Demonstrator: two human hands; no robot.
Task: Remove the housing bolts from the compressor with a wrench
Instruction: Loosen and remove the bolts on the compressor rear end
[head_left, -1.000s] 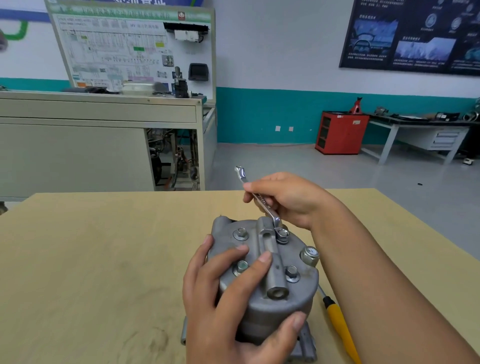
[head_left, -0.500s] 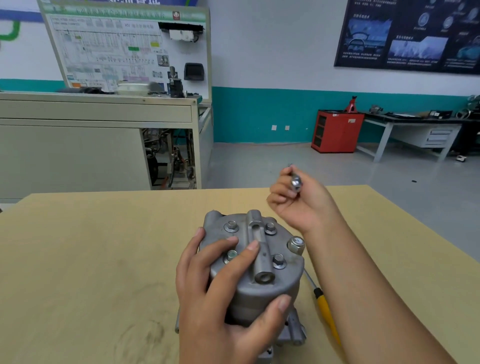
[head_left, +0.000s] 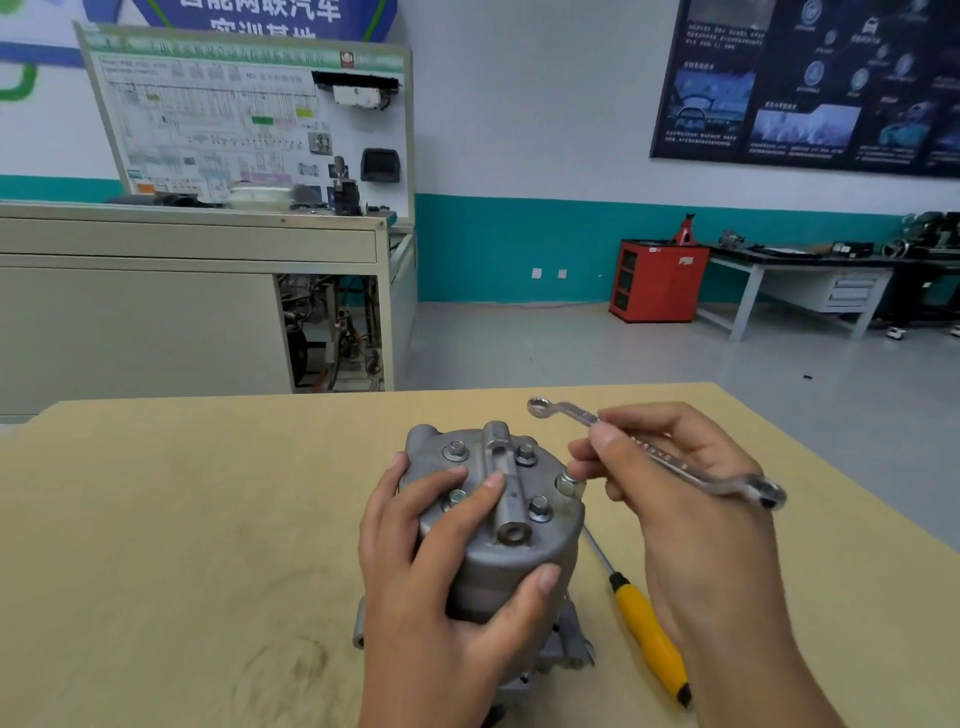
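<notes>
Head camera catches the left hand (head_left: 447, 582) gripping the compressor (head_left: 511, 566) on the table (head_left: 182, 519), the right hand (head_left: 691, 509) pinching the wrench (head_left: 670, 460) clear of it, and all four bolts (head_left: 539, 507) seated, so none is out yet.

Tan table (head_left: 182, 519), grey compressor (head_left: 514, 561) standing on it, yellow-handled screwdriver (head_left: 644, 623) lying just beside

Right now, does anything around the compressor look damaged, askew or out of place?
Nothing stands out. The compressor sits upright in the left hand, its four top bolts seated; the right hand holds the wrench clear of them. A yellow-handled screwdriver lies beside it.
</notes>
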